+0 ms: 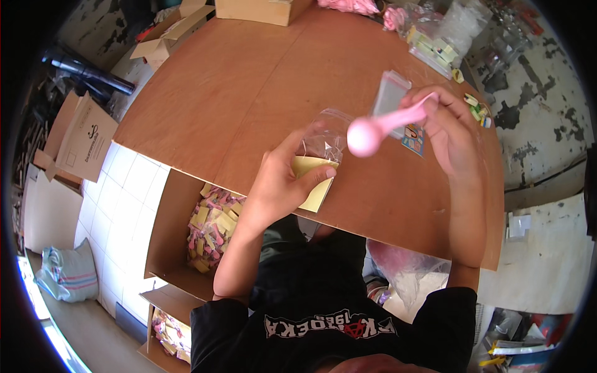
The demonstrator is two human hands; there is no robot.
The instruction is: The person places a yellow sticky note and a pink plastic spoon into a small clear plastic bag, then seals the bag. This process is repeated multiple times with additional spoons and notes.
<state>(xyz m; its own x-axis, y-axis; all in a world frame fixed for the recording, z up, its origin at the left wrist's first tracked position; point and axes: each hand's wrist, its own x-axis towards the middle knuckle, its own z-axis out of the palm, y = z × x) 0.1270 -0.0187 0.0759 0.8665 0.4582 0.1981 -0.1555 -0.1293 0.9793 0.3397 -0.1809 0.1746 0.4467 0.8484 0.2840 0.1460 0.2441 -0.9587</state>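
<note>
My left hand (280, 177) grips a clear plastic bag (324, 138) near the table's front edge. A yellow card (315, 191) sits in the bag's lower part, under my thumb. To the right, my right hand (449, 127) pinches the thin end of a pink plastic measuring spoon (367, 135). Its round bowl points left, close to the bag's top and apart from it. Behind the right hand lie a stack of clear bags (392, 93) and a small blue printed card (413, 140), both partly covered by the hand and spoon.
The brown wooden table (249, 81) holds a cardboard box (255, 9) at the far edge and a tray of yellow cards (432, 53) at the far right. Below its left edge stands an open carton (174, 217) of packed pink and yellow pieces. A peeling wall (535, 105) borders the right side.
</note>
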